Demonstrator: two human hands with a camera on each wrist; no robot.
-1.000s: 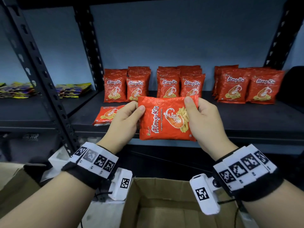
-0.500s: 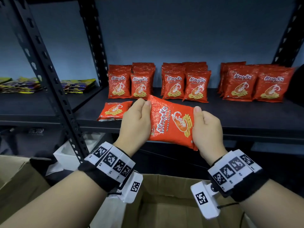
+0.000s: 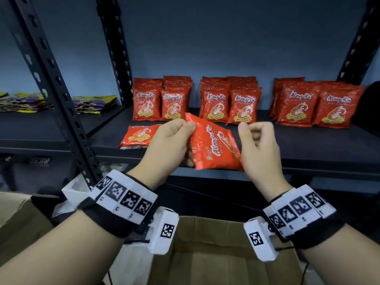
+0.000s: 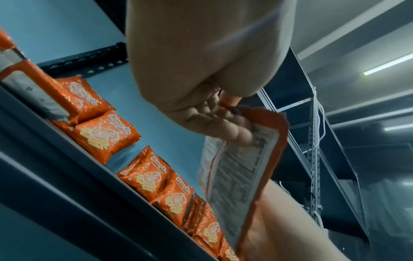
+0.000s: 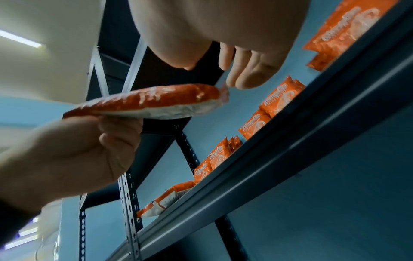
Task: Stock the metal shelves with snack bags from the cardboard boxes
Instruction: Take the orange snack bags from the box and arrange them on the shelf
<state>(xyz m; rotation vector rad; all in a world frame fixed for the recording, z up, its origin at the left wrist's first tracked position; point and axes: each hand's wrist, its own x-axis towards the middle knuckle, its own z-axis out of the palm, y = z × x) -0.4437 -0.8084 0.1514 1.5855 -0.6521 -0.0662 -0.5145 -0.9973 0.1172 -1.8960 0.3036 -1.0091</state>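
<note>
I hold a red prawn-cracker bag [image 3: 213, 147] tilted in front of the black metal shelf [image 3: 312, 147]. My left hand [image 3: 183, 134] pinches the bag's upper left edge, thumb on the front. The left wrist view shows the fingers [image 4: 223, 127] curled on the bag's printed back [image 4: 241, 169]. My right hand [image 3: 253, 132] hovers at the bag's right edge with loosely bent fingers, holding nothing. In the right wrist view its fingertips [image 5: 243, 77] sit just off the bag's end [image 5: 152, 100]. Several matching bags [image 3: 218, 101] stand in rows at the back. One bag [image 3: 137, 136] lies flat at front left.
An open cardboard box [image 3: 205, 254] sits below my wrists, and another box [image 3: 12, 219] is at lower left. A black perforated upright [image 3: 55, 89] divides this bay from a left shelf holding stacks of yellow-purple packets [image 3: 92, 103]. Bare shelf surface lies at the front right.
My right hand has let go of the bag and drawn slightly away. The left hand alone now holds it, tilted more steeply. The view has moved closer to the shelf.
</note>
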